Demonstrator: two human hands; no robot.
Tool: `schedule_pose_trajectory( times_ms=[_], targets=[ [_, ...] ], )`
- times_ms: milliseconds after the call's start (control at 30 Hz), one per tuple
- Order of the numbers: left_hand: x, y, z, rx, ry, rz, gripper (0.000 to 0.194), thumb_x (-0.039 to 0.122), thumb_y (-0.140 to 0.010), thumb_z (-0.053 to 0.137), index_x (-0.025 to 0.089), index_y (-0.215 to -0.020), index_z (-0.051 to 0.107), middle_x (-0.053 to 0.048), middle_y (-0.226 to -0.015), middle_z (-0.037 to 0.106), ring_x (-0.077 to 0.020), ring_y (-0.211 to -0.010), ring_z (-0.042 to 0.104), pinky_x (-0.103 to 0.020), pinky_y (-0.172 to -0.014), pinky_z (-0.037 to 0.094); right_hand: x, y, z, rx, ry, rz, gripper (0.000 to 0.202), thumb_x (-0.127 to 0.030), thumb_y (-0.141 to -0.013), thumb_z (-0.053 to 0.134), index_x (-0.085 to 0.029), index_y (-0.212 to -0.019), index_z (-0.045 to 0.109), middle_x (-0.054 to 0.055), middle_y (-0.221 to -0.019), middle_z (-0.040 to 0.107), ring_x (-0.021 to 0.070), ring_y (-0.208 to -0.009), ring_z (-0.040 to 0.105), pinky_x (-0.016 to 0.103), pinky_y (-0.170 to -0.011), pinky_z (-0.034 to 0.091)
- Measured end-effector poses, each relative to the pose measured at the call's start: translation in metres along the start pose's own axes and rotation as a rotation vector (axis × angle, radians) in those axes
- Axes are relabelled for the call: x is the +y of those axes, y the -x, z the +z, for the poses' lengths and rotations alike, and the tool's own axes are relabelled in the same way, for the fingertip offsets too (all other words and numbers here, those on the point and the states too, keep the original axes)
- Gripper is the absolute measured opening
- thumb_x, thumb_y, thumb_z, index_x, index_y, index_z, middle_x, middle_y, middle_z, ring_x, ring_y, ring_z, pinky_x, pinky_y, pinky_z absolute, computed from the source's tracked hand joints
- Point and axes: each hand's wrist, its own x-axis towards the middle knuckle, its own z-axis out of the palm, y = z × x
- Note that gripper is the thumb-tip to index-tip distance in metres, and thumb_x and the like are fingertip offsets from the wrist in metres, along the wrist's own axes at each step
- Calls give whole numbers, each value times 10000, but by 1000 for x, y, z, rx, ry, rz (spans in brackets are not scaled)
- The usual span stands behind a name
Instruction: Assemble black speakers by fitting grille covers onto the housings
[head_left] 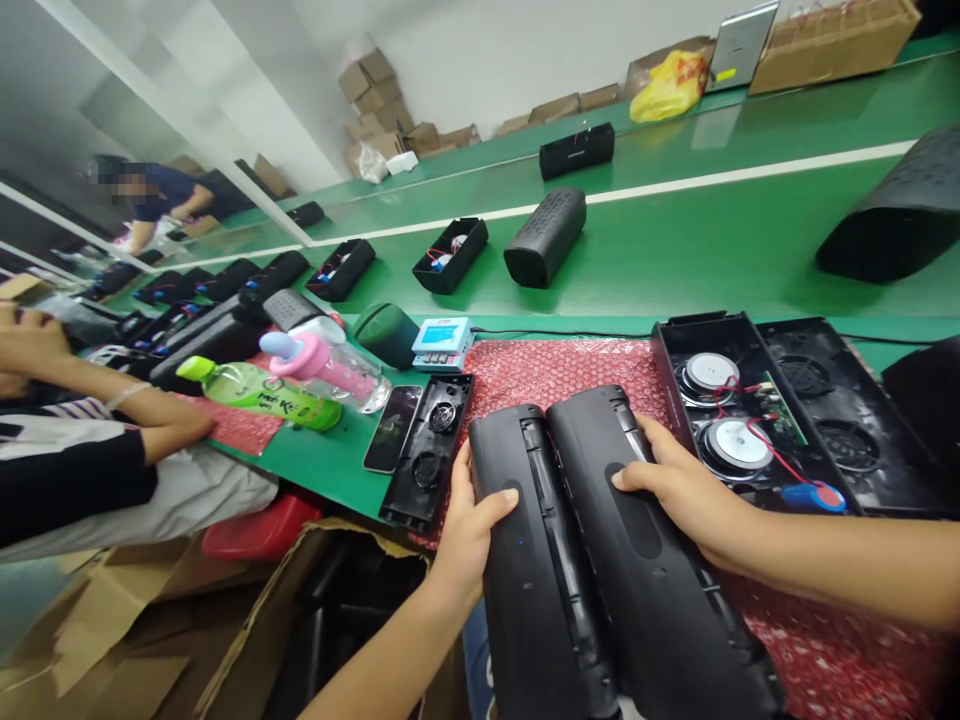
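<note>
My left hand point(474, 530) is closed round the edge of a black speaker housing point(529, 590), its thumb pressed on the outer face. A second black speaker housing point(637, 540) lies close alongside, gripped by my right hand point(671, 480), whose thumb rests by an oval panel. Both shells slant toward me over red bubble wrap point(555, 370). Right of them stands an open speaker box point(739, 400) with two round drivers, red wires, a circuit board and a blue cylinder. On the left lies a black speaker panel point(429, 450) with two round grilles.
A phone point(393, 428), a green-labelled bottle point(262, 390), a pink-topped bottle point(330, 370) and a light-blue meter box point(441, 343) stand left. Beyond, several speakers sit on the green conveyor belt point(675, 215). A co-worker's arm point(142, 410) rests at left, above an open carton point(255, 620).
</note>
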Motion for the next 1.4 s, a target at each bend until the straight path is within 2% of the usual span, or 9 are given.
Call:
schedule_pose_trajectory(
  times_ms=[200,400,500,767,900,1033,1233,1333,1400],
  targets=[
    [-2,-1,-2,-4,7,24,775,162,-660,679,303,-1348,351,-21,-1327,533,-202,-1096,577,-268,-857,497,3,0,-1,16,14,19,792,-216,-586,605,-282,-1333,348,28,-908,631,237,-628,620,307,-508,523],
    [-2,2,-1,-21,9,38,776,142,-663,659,277,-1354,332,-37,-1181,613,-177,-920,636,-285,-829,497,2,1,0,17,-9,50,762,-203,-606,608,-300,-1321,360,32,-877,619,247,-581,615,329,-478,523],
    [-1,3,0,-19,6,34,781,150,-663,656,284,-1357,324,-32,-1141,622,-177,-896,637,-298,-828,496,2,1,-1,25,3,59,788,-202,-610,607,-298,-1345,339,36,-870,619,248,-572,612,331,-469,518],
    [1,1,0,-6,-23,36,749,151,-666,646,289,-1338,347,-35,-1211,577,-172,-937,621,-273,-818,497,4,-1,-2,3,37,14,760,-216,-606,612,-256,-1319,351,44,-874,622,233,-584,605,310,-488,504],
    [1,2,1,14,-50,59,725,154,-663,642,278,-1324,373,-47,-1333,493,-173,-978,606,-253,-809,496,2,0,-3,-11,52,14,750,-222,-598,613,-262,-1302,355,46,-901,617,230,-609,608,300,-501,501],
    [-1,1,1,2,-29,35,783,183,-658,662,291,-1356,325,-51,-1316,520,-185,-956,620,-272,-773,515,-1,4,-6,-60,51,14,849,-188,-535,575,-294,-1337,320,18,-824,604,232,-577,585,285,-448,476],
    [-3,-3,-3,32,-36,28,790,213,-645,696,302,-1353,356,-54,-1297,540,-208,-993,613,-294,-784,519,-6,6,-13,-161,125,36,1004,-148,-467,569,-286,-1398,217,-21,-717,563,227,-567,566,250,-424,447],
    [0,1,-6,41,-36,28,733,217,-687,676,314,-1348,373,-26,-1314,526,-229,-1057,592,-303,-820,506,-7,2,-14,-202,112,19,987,-152,-462,572,-231,-1392,250,-13,-725,559,224,-571,558,251,-414,446],
    [2,2,-3,48,-64,39,643,213,-739,648,306,-1325,401,-11,-1309,522,-229,-1106,563,-300,-847,493,-6,1,-12,-181,127,-10,1017,-147,-460,580,-214,-1409,220,-12,-733,561,230,-594,562,252,-422,444]
  ],
)
